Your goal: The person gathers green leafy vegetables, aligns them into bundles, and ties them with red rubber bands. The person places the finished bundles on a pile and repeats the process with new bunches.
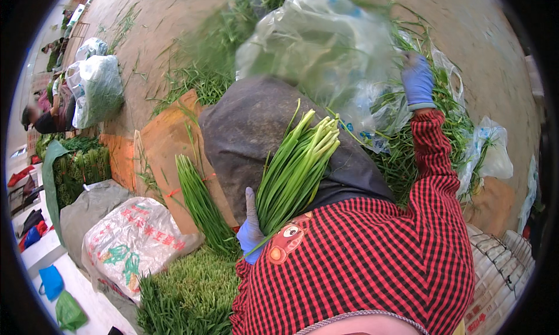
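Note:
My left hand [252,236], in a blue-violet glove, holds a loose bunch of long green chives [288,173] across my lap. The pale stem ends point away from me, and the leaf ends rest against my checked sleeve. To the left of that hand lies a second, slimmer bunch of chives [205,204] with a red tie. My right hand [417,79], gloved the same way, reaches far out over a heap of loose greens [401,156], beside a clear plastic bag [314,42]. Its fingertips are blurred, so what they touch is unclear.
Dark cloth [257,125] covers my knees. At the lower left sit packed greens [201,287] and a printed white sack [131,243]. Farther left are a filled plastic bag [98,90] and another person [48,116]. White crates [493,274] stand at the right.

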Demonstrator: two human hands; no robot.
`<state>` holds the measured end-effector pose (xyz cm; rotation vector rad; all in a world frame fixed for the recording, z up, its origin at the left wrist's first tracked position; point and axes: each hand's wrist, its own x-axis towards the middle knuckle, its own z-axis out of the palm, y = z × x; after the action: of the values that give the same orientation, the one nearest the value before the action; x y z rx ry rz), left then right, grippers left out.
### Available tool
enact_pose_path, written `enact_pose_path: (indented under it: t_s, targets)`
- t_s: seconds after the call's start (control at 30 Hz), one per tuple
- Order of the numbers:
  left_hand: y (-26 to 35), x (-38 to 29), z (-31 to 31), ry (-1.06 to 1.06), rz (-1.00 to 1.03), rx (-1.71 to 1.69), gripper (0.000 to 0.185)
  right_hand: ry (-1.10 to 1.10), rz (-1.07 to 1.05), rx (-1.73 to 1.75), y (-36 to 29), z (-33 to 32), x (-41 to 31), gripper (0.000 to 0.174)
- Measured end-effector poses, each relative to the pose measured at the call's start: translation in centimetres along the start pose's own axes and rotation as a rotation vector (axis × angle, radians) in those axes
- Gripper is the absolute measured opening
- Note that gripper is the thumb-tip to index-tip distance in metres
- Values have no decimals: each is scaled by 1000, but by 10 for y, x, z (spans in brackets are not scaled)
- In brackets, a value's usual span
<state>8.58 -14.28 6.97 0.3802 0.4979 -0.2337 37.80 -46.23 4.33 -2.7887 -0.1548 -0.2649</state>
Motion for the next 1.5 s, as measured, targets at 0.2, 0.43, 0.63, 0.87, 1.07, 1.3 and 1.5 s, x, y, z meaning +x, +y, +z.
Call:
enact_pose_path:
  t_s: [0.2,0.43,0.63,0.87,1.07,1.3,1.5]
  targets:
    - [6,-14,-8,145,200,915,66,-614,122,1066,-34,32,-66,34]
    - [-2,-37,-39,377,248,984,82,-326,103,983,-21,35,-46,17]
    - [8,-40,-60,358,172,1117,92,216,44,180,10,9,-13,21]
    - [9,-35,-57,333,154,1142,92,-292,-520,562,-109,11,-66,32]
    - [7,-39,-46,326,158,968,94,-685,-490,425,-124,5,-53,30]
    - [14,-34,-32,305,118,979,96,-435,-667,209,-125,15,-68,16]
    - [5,-36,-29,371,149,978,94,-140,-639,45,-103,26,-63,15]
